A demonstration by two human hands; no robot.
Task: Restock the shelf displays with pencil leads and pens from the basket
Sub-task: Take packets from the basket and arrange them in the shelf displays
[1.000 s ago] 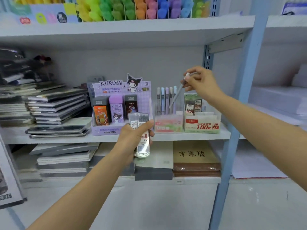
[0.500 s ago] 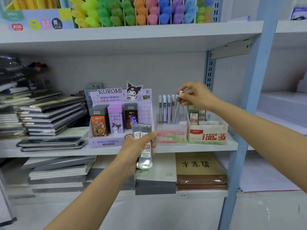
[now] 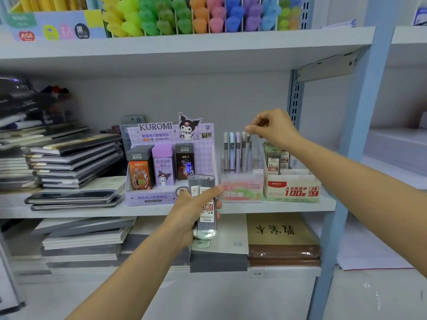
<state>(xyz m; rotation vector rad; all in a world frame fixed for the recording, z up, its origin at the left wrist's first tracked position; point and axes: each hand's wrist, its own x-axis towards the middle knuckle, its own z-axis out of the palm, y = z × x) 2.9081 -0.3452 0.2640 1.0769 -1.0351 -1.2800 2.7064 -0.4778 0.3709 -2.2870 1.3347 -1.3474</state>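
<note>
**Lower centre:** left hand point(image 3: 194, 211), fingers curled round clear pencil lead cases point(image 3: 207, 218), at least two, held before the shelf point(image 3: 277, 207) edge.

**Centre right:** right hand point(image 3: 275, 128), fingers pinching the top of a grey pen point(image 3: 246, 153), whose tip is down inside the Fruit Soda holder point(image 3: 242, 189). Best lowered straight and released only once it stands upright.

**Holder:** about six pens, this one included.

**Right of it:** red-and-white lead box point(image 3: 292, 191), two rows showing.

**Left:** Kuromi display point(image 3: 159, 196), three columns.

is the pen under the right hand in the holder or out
In. The grey pen leans inside the fruit soda holder, right hand pinching its top.
</note>
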